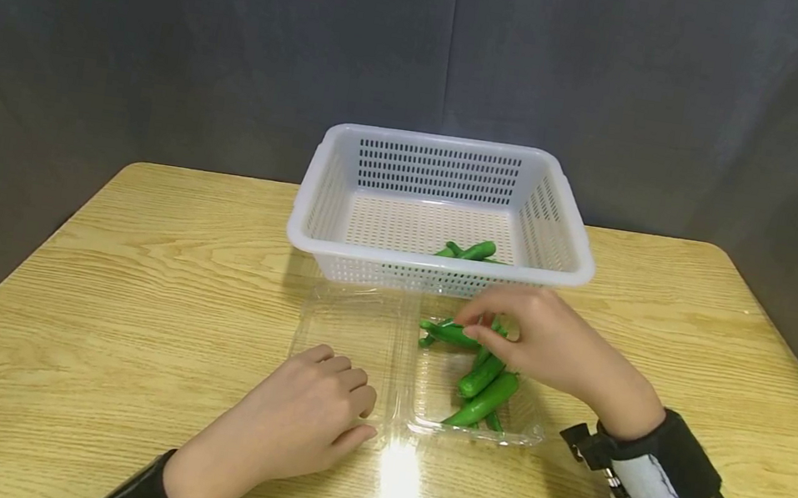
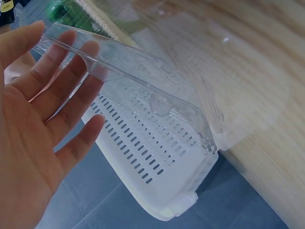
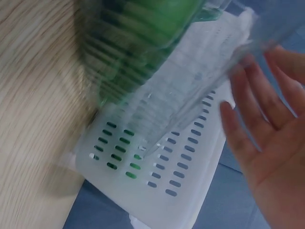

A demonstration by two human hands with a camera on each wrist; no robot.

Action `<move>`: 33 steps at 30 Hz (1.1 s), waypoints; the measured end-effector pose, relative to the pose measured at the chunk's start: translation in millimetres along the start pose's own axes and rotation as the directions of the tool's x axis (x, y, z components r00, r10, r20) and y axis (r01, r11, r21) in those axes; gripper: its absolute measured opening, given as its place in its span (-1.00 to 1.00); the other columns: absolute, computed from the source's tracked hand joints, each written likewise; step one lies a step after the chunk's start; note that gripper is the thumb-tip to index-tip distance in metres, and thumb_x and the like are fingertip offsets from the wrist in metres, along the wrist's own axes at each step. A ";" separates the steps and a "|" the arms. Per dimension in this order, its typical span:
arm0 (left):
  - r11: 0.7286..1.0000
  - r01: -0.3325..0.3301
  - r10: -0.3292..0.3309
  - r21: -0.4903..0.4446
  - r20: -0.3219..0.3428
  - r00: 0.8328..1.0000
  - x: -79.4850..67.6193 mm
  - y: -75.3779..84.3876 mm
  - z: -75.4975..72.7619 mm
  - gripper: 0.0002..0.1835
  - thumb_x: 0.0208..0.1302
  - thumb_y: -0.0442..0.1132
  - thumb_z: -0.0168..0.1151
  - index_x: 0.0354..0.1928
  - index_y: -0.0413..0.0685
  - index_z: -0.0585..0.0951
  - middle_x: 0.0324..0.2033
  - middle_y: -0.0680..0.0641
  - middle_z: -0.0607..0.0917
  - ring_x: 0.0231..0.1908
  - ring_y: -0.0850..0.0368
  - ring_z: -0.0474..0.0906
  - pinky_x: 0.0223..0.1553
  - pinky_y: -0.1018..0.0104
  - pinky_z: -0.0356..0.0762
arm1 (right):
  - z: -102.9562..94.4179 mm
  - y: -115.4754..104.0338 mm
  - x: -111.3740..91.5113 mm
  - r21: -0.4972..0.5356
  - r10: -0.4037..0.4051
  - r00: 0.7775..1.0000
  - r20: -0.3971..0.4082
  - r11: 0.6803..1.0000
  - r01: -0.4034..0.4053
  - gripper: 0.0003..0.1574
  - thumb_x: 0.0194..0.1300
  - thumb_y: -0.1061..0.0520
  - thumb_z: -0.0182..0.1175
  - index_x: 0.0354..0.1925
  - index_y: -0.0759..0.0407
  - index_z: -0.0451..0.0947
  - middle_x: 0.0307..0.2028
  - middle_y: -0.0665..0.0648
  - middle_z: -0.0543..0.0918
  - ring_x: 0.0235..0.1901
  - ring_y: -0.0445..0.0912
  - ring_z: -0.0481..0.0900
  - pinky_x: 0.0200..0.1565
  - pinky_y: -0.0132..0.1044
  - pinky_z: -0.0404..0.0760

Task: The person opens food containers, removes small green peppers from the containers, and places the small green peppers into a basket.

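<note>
A clear plastic clamshell container lies opened flat on the table, its lid (image 1: 351,327) to the left and its base (image 1: 436,384) to the right. Several green chili peppers (image 1: 488,400) are piled in the base. Over its far part reaches my right hand (image 1: 538,339), thumb and fingertips at one pepper (image 1: 444,332); in the right wrist view the fingers look spread, with no pepper between them. My left hand (image 1: 310,410) lies at the lid's near edge, fingers relaxed and empty. The left wrist view shows the lid edge (image 2: 128,71) at its fingertips.
Behind the container stands a white perforated plastic basket (image 1: 438,263), with a few green peppers (image 1: 478,250) near its front wall. The wooden table (image 1: 158,293) ends at a dark grey partition (image 1: 206,47).
</note>
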State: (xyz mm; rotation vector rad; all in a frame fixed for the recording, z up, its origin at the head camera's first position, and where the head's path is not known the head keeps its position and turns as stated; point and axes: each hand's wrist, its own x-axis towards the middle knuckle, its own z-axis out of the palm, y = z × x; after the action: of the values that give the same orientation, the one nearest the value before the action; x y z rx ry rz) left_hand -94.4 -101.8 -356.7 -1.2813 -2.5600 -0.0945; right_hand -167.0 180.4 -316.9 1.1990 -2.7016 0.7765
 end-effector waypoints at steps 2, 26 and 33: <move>1.000 0.000 0.000 0.001 0.001 1.000 -0.1 -0.2 -0.1 -0.73 0.22 0.01 0.33 -0.51 0.07 0.57 -0.56 0.15 0.51 -0.52 0.20 0.39 -0.29 0.30 0.43 | -0.1 -0.5 0.1 0.025 0.022 0.998 0.054 0.999 -0.023 -0.80 0.23 0.25 0.37 -0.16 0.07 0.72 -0.24 -0.10 0.71 -0.23 -0.25 0.62 -0.13 -0.14 0.63; 1.000 -0.005 0.005 0.006 -0.006 1.000 -0.1 -0.2 -0.5 -0.73 0.22 0.01 0.33 -0.52 0.07 0.55 -0.57 0.15 0.49 -0.52 0.19 0.39 -0.29 0.29 0.42 | 2.8 -3.9 -3.4 0.002 0.117 0.951 0.285 0.992 -0.122 -0.68 0.09 0.23 0.47 -0.13 0.08 0.72 -0.15 -0.02 0.70 -0.08 -0.05 0.59 -0.02 -0.08 0.58; 1.000 -0.007 0.007 0.012 -0.012 1.000 -0.3 -0.4 0.1 -0.72 0.21 0.01 0.33 -0.54 0.06 0.53 -0.58 0.15 0.47 -0.53 0.19 0.37 -0.31 0.30 0.40 | 4.0 -4.2 -4.3 -0.057 0.158 0.937 0.311 0.987 -0.147 -0.65 0.05 0.21 0.49 -0.12 0.10 0.73 -0.16 -0.05 0.69 -0.07 -0.05 0.56 0.00 -0.07 0.54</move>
State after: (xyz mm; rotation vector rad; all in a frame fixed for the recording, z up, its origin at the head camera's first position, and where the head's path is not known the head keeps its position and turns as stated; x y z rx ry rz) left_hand -94.7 -102.2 -356.8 -1.2821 -2.5419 -0.0851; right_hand -160.6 179.0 -319.8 1.2092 -3.0834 0.5975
